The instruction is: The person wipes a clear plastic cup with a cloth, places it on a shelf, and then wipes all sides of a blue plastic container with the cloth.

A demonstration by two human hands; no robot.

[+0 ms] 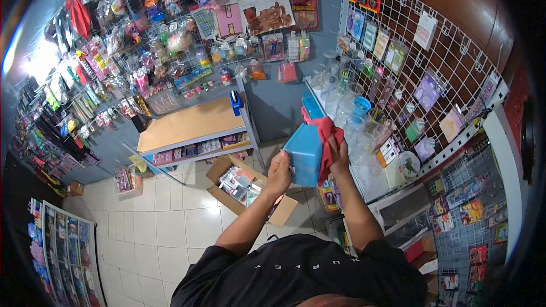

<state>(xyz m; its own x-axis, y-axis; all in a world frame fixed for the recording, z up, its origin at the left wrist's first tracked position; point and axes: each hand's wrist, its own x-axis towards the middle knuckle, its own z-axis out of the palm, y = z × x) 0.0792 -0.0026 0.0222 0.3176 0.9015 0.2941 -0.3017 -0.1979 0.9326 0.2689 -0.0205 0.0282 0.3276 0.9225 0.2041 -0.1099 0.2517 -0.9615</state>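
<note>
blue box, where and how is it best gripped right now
Probably by the left edge of the blue box, coming from its left, where the left hand holds it. Its straight edge and flat faces should suit a thumb-and-fingers hold, and that side is free of the red cloth, which the right hand holds at the right side.

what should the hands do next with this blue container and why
Probably slide the red cloth along the blue container: the right hand holds the cloth up against one side, while the left hand grips the opposite side.
</note>
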